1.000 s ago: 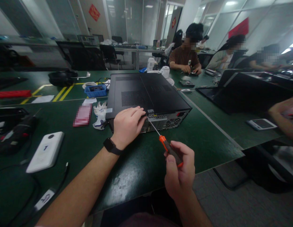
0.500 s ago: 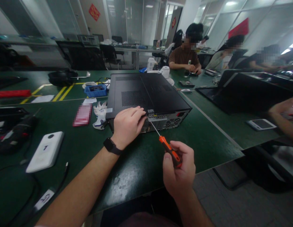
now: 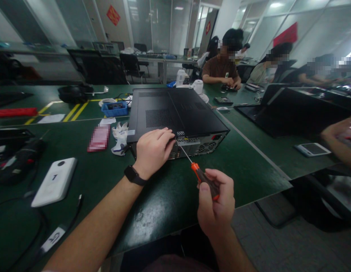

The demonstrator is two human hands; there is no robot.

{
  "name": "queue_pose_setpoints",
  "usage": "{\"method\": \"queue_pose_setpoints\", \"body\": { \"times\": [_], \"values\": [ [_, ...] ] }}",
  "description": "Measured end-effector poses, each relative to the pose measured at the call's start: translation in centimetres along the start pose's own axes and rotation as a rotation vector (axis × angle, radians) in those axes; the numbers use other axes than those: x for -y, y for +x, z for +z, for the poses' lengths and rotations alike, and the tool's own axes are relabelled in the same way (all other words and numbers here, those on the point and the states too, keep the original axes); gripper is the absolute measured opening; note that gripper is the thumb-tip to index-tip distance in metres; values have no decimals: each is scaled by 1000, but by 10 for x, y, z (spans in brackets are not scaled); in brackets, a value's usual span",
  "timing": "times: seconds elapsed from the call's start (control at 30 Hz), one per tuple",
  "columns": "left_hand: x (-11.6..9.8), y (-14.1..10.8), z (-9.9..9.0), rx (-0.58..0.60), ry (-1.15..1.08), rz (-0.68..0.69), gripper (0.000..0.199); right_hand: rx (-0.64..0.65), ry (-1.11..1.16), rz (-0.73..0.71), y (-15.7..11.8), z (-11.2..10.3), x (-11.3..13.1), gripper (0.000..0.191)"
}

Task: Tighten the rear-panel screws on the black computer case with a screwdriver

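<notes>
A black desktop computer case (image 3: 161, 102) lies flat on the green table, its back panel with fan grille and ports facing me. My right hand (image 3: 217, 202) is closed round the orange-and-black handle of a screwdriver (image 3: 205, 180). The thin shaft slants up and left to the upper rim of that back panel. Over the same rim rests my left hand (image 3: 154, 149), wearing a black watch, its fingers drawn together at the shaft's tip. Those fingers hide the tip and whatever they pinch there.
Left of the case lie a white glove (image 3: 120, 139), a pink packet (image 3: 99, 138) and a white power bank (image 3: 54, 182), with a cable nearby. Behind them is a blue tray (image 3: 114, 108). A phone (image 3: 313, 149) and black panels are at right. Several people sit beyond.
The screwdriver handle has turned in my right hand, showing a darker side, and my thumb and fingers have shifted slightly on it. My left hand and the case stay in place.
</notes>
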State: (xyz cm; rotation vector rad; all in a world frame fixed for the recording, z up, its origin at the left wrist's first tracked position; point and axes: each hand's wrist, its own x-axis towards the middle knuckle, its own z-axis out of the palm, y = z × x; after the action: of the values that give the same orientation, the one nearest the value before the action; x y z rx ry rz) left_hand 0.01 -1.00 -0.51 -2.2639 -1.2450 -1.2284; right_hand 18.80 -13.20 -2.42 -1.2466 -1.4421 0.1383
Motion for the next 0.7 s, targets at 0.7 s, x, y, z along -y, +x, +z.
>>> {"method": "queue_pose_setpoints", "body": {
  "times": [0.7],
  "values": [
    [-2, 1, -1, -8, 13, 5, 11, 35, 17, 16, -6, 1, -5, 25]
  ]
}}
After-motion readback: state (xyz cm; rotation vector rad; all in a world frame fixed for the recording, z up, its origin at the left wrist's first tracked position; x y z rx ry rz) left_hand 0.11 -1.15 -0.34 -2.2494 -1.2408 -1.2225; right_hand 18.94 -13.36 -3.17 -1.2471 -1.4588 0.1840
